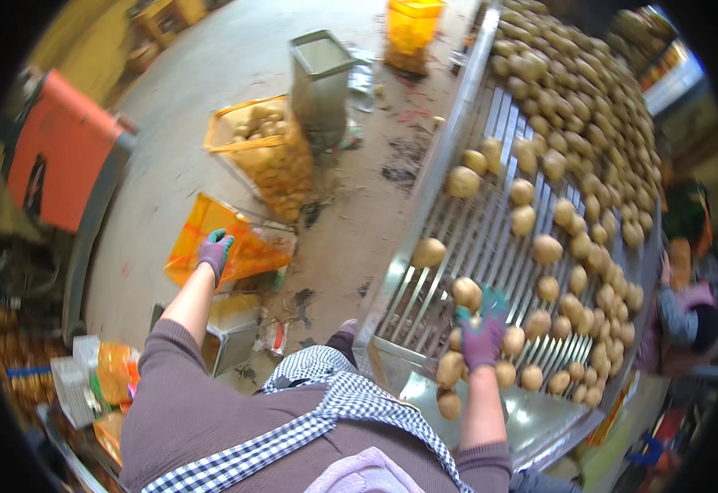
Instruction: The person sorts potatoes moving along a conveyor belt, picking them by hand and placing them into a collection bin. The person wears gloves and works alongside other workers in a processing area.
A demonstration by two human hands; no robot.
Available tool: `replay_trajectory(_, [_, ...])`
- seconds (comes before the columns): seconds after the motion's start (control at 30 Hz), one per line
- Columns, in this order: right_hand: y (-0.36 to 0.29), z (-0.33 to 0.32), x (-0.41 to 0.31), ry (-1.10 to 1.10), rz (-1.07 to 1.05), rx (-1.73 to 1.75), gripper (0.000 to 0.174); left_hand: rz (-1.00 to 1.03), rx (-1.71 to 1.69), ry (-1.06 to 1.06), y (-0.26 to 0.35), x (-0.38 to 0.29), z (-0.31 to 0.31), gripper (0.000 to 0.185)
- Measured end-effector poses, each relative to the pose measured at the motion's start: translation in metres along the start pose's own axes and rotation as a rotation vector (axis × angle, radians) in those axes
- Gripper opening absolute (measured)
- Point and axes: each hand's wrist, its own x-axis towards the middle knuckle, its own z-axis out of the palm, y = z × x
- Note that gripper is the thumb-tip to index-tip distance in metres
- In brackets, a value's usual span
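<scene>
My right hand (483, 339), in a purple and teal work glove, is spread over a slatted metal sorting table (417, 293). A potato (466, 293) lies just beyond its fingertips, and another shows partly between its thumb and fingers. More potatoes (450, 368) rest beside the wrist, near the sheet-metal end. Off to the left, my left hand (214, 252), gloved alike, is reached out over an orange mesh bag (195, 243). Its fingers are slightly curled, and I see nothing held in them.
A large potato heap (571, 92) covers the table's far end. A filled mesh bag (278, 172) stands on the floor by a tall square bin (319, 86); another orange bag (413, 34) stands farther off. An orange-red machine (66, 151) is at left. Another person (695, 323) works across the table.
</scene>
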Motion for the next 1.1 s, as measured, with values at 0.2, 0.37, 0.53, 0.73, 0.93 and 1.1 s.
replay_trajectory(0.2, [0.042,-0.007,-0.072,-0.143,0.073,-0.215,0.066,0.471,-0.356,-0.615,0.177,-0.102,0.131,0.043])
replay_trajectory(0.37, [0.116,-0.046,-0.183,-0.100,0.276,-0.453,0.064,0.993,0.163,-0.890,0.292,-0.228,0.230,0.051])
replay_trajectory(0.53, [0.186,-0.055,-0.241,0.161,0.782,-0.120,0.072,1.395,0.924,-1.043,0.251,-0.306,0.324,0.086])
replay_trajectory(0.73, [0.230,-0.094,-0.178,0.359,0.717,-0.065,0.066,1.466,0.932,-1.485,0.176,-0.391,0.343,0.088])
replay_trajectory(0.93, [0.326,-0.157,-0.043,0.480,0.471,-0.138,0.062,1.571,0.544,-0.876,0.292,-0.320,0.422,0.075])
replay_trajectory(1.1, [0.432,-0.186,0.052,0.377,0.847,-0.129,0.082,1.290,0.668,-0.317,0.391,-0.144,0.497,0.072])
